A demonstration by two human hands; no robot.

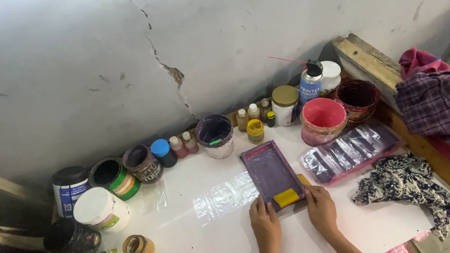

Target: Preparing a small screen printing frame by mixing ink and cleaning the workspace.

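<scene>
Both hands rest at the near end of a small rectangular printing screen with a purple-stained frame and mesh [272, 174], which lies flat on the white tabletop [208, 249], roughly in the middle. The left hand [265, 223] lies palm down with fingers loosely extended, its fingertips touching the frame's near left corner. The right hand [321, 209] does the same at the near right corner. Neither hand closes around anything; they press or steady rather than grip. Between them, on the screen's near edge, sits a yellow rectangular patch [285, 197], perhaps tape or a small scraper; I cannot tell which.

The risks, as I judge them, come from the crowding. Just beyond the screen's far end stand a small yellow-capped bottle [255, 130] and a purple-stained open tub [215, 136], and to the right a pink open tub [323, 118]; a push forward could knock one over and spill colour across the table. A clear plastic sleeve holding dark strips [349, 152] lies just beside the screen's right edge, where wet ink could smear it. Uneven pressure from the two hands could let the frame skew on the glossy surface
</scene>
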